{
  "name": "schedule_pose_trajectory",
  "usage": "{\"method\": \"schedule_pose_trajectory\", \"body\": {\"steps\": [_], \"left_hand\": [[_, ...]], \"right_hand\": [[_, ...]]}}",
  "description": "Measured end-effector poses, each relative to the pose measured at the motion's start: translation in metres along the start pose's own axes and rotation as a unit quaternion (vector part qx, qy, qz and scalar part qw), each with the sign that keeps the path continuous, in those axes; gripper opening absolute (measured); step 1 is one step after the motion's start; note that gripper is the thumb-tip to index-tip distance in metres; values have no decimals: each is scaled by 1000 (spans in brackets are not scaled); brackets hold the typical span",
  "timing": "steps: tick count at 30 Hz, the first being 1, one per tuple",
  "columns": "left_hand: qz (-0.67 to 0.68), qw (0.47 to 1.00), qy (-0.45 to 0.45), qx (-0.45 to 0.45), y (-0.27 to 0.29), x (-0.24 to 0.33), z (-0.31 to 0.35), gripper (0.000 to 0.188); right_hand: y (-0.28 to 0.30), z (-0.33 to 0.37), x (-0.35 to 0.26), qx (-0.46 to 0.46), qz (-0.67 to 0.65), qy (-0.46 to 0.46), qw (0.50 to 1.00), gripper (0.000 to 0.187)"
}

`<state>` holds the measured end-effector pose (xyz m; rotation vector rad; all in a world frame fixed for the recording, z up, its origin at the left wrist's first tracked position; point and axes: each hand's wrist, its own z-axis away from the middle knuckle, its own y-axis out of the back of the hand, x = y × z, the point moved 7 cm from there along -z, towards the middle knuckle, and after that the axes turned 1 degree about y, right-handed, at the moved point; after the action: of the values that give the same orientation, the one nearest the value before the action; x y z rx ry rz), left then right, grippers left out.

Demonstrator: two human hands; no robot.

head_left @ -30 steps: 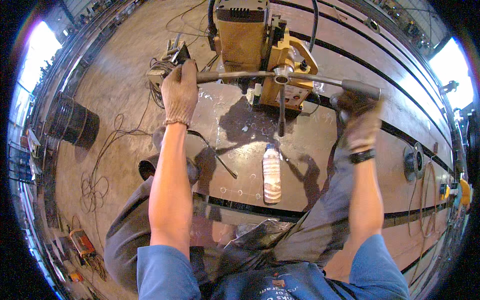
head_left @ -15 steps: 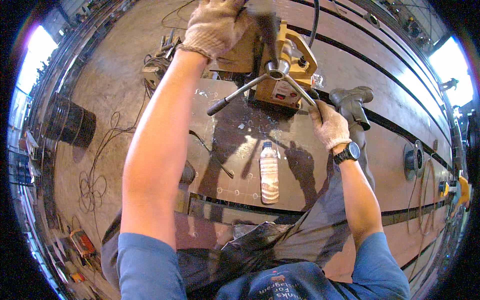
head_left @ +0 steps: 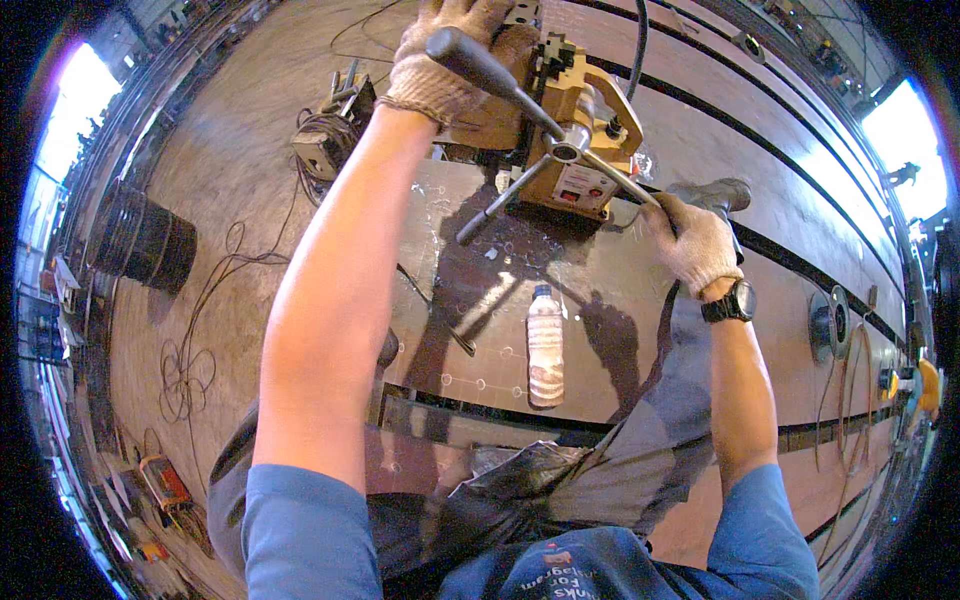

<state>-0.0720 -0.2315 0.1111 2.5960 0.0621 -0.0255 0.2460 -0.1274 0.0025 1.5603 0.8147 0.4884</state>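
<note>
A yellow magnetic drill [head_left: 575,190] stands on the steel plate, with a three-spoke feed handle [head_left: 566,152] on its near side. My gloved right hand [head_left: 690,240] is closed round the end of the right-hand spoke. Another spoke with a dark grip rises toward the upper left, passing in front of my gloved left hand [head_left: 450,65]. That hand is beside the drill's upper left, at a metal part with holes [head_left: 522,14]; its fingers are partly hidden and cut off by the top edge. Closer to me, a clear plastic bottle [head_left: 545,350] with a dark cap is on the plate.
My legs straddle the steel plate [head_left: 480,385], a dark boot [head_left: 725,193] to the right. Long slots cross the metal bed [head_left: 790,270]. Loose cables [head_left: 190,350] and a black drum [head_left: 145,240] are on the left floor. A black cable [head_left: 640,45] hangs behind the drill.
The feed handle has turned counterclockwise, its upper spoke swinging left and its lower-left spoke swinging downward. My right hand has moved right with its spoke. The whole view has shifted slightly.
</note>
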Motion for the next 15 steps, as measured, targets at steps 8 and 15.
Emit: {"method": "schedule_pose_trajectory", "body": {"steps": [8, 15], "left_hand": [[31, 997, 70, -28, 20, 16, -4, 49], [38, 996, 73, -31, 10, 11, 0, 50]], "right_hand": [[4, 6, -7, 16, 72, 6, 997, 42], [17, 5, -7, 4, 47, 1, 999, 41]]}}
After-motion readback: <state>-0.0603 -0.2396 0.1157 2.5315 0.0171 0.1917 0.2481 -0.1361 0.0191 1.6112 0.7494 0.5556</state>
